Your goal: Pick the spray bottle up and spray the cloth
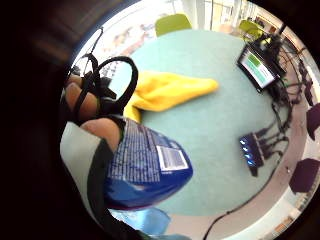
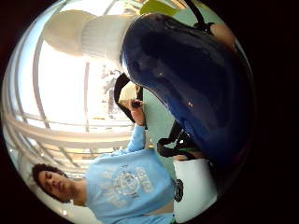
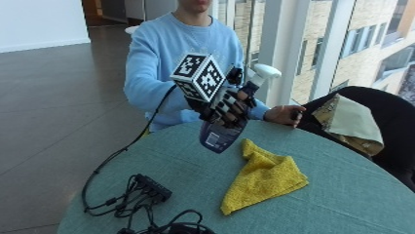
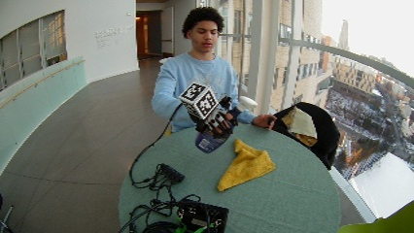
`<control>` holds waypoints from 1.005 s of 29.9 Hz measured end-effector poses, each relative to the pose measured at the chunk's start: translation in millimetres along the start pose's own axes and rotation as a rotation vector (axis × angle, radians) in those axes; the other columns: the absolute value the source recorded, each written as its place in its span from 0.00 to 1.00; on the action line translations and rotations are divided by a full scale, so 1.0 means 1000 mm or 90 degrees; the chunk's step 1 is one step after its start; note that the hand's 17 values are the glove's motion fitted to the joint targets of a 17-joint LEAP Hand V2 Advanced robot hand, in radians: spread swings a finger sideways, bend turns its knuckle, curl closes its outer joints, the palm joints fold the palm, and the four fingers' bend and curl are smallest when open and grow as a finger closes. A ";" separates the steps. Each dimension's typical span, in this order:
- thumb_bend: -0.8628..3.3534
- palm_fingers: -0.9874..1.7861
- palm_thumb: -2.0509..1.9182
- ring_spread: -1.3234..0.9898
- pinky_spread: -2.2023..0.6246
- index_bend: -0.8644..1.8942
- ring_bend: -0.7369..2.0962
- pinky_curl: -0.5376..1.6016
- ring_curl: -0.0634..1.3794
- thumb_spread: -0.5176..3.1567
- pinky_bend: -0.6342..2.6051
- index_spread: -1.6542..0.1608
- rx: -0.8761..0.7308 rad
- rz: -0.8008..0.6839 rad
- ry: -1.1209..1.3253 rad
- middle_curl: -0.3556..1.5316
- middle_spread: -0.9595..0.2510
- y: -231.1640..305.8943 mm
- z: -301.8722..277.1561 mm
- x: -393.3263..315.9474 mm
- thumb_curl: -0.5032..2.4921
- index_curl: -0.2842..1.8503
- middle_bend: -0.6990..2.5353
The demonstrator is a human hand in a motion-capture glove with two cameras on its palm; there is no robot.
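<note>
Spray bottle [image 3: 223, 130]: dark blue translucent body, white trigger head, printed label with barcode on one face. It is off the table [image 3: 350, 195], tilted, base toward the table and head uppermost, held in the grip of the gloved right hand [image 3: 227, 105], fingers curled round its upper body.

Cloth [image 3: 262, 178]: yellow, loosely folded and rumpled, lying flat on the green table, below and beside the bottle, not touching it.

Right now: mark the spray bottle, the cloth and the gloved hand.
spray bottle [image 3: 219, 136], outside view, lower body with label.
cloth [image 3: 266, 178], outside view, middle of the yellow fold.
gloved right hand [image 3: 227, 105], outside view, fingers around the bottle.
</note>
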State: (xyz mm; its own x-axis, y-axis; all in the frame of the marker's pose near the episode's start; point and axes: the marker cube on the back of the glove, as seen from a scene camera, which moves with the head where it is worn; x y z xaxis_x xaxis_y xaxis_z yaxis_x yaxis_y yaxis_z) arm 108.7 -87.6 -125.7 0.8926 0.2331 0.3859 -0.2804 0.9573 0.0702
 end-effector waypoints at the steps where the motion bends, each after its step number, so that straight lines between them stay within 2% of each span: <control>1: 0.20 0.73 0.74 0.56 0.79 0.34 0.45 0.43 0.31 0.35 0.32 0.75 0.016 -0.020 -0.025 0.42 0.72 -0.002 0.005 -0.011 0.38 0.22 0.28; 7: 0.20 0.73 0.74 0.56 0.79 0.34 0.45 0.43 0.31 0.35 0.32 0.75 0.059 -0.109 -0.136 0.42 0.72 -0.014 0.038 -0.063 0.38 0.22 0.28; 17: 0.20 0.71 0.74 0.55 0.79 0.34 0.44 0.43 0.31 0.36 0.31 0.75 0.017 -0.192 -0.314 0.42 0.71 -0.036 0.126 -0.127 0.38 0.22 0.29; 30: 0.20 0.70 0.75 0.55 0.80 0.35 0.43 0.42 0.30 0.37 0.30 0.74 -0.023 -0.234 -0.374 0.42 0.70 -0.042 0.208 -0.160 0.38 0.22 0.29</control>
State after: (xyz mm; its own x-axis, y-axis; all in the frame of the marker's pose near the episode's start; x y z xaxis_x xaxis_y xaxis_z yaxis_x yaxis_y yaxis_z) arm -95.7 -200.5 0.7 0.5858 -0.2289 0.7775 0.0253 0.9640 0.2648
